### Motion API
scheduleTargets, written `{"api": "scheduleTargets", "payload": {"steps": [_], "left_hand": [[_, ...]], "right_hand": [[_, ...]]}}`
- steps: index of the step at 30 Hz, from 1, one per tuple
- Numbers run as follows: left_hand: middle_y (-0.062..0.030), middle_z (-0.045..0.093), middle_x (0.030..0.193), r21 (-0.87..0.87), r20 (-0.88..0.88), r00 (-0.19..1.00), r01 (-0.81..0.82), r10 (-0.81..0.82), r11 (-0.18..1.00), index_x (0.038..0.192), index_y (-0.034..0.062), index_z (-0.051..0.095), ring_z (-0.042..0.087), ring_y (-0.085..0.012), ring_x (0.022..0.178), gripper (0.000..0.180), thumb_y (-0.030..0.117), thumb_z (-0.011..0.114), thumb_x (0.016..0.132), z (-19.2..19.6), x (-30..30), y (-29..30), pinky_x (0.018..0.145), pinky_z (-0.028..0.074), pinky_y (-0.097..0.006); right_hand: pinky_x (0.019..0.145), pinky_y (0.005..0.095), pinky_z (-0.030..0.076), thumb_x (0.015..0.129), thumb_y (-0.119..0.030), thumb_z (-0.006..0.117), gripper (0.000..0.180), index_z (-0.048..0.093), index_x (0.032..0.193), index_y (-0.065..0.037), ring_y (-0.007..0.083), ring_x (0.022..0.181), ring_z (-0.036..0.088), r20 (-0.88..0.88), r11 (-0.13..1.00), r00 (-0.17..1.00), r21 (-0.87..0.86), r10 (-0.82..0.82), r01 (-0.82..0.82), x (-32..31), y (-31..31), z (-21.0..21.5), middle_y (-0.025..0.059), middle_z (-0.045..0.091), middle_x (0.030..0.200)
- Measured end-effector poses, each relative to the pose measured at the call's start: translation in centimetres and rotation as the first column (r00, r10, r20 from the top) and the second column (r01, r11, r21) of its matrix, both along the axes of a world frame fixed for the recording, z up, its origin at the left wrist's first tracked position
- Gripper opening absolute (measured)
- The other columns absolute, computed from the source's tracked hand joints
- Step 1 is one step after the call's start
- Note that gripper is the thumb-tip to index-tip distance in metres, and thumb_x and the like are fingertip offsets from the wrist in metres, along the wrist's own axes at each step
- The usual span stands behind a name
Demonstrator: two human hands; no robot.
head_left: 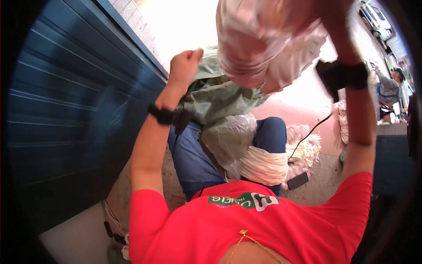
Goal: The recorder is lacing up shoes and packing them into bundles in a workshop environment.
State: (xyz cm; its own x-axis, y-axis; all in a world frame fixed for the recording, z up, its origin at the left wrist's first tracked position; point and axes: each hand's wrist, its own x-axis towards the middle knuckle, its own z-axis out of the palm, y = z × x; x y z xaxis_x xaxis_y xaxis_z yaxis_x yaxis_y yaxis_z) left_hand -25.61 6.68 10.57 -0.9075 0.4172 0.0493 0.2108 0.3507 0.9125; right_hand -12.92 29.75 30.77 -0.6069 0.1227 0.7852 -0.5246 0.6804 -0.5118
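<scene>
My left hand is closed at the upper left edge of a green woven plastic sack, which sags between my knees. Beneath the sack hangs a clear, whitish plastic bag. Raised at the top right, my right hand is blurred by motion and grips a large pale pink bundle of gathered, stringy material. The bundle hangs above and beside the sack, partly cut off by the upper edge. Cream strands are wrapped round my right thigh.
A dark blue ribbed metal door stands close on my left. On the ground at right lie more cream bundles, a dark phone and a black cable. A person sits farther off at right, near a parked vehicle.
</scene>
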Motion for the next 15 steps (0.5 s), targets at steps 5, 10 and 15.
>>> {"api": "scheduleTargets", "payload": {"steps": [5, 10, 15], "left_hand": [[-0.0033, 0.057, 0.067, 0.006, 0.177, 0.963, 0.204, -0.202, 0.979, 0.080, -0.0022, 0.059, 0.050, -0.0071, 0.063, 0.018, 0.015, 0.055, 0.080, -4.6, 4.3, -4.0, 0.059, 0.042, -0.022], [-0.0097, 0.056, 0.104, 0.070, 0.124, 0.965, 0.222, -0.229, 0.973, 0.108, -0.0021, 0.051, 0.052, -0.0135, 0.092, 0.027, 0.008, 0.051, 0.083, -8.7, 3.2, 0.8, 0.081, 0.041, -0.025], [-0.0194, 0.054, 0.107, 0.079, 0.029, 0.813, 0.579, -0.582, 0.812, 0.111, -0.0033, 0.049, 0.051, -0.0284, 0.099, 0.048, 0.037, 0.042, 0.087, -13.2, 1.9, 7.5, 0.089, 0.036, -0.033]], "right_hand": [[0.043, 0.0347, 0.040, 0.076, -0.041, 0.057, 0.043, 0.055, 0.059, -0.003, 0.0213, 0.045, 0.050, 0.386, 0.957, 0.882, 0.010, -0.271, 0.290, -7.9, -5.2, -27.4, 0.0126, 0.050, 0.050], [0.060, 0.0437, 0.043, 0.080, -0.034, 0.047, 0.040, 0.056, 0.063, 0.001, 0.0366, 0.063, 0.056, 0.877, 0.972, 0.453, 0.220, -0.162, -0.078, -6.3, -5.2, -46.3, 0.0233, 0.056, 0.066], [0.073, 0.0417, 0.042, 0.075, -0.018, 0.049, 0.024, 0.054, 0.078, 0.005, 0.0381, 0.076, 0.054, 0.758, 0.882, 0.462, -0.328, 0.460, -0.339, -3.8, -4.6, -46.0, 0.0225, 0.057, 0.081]]}}
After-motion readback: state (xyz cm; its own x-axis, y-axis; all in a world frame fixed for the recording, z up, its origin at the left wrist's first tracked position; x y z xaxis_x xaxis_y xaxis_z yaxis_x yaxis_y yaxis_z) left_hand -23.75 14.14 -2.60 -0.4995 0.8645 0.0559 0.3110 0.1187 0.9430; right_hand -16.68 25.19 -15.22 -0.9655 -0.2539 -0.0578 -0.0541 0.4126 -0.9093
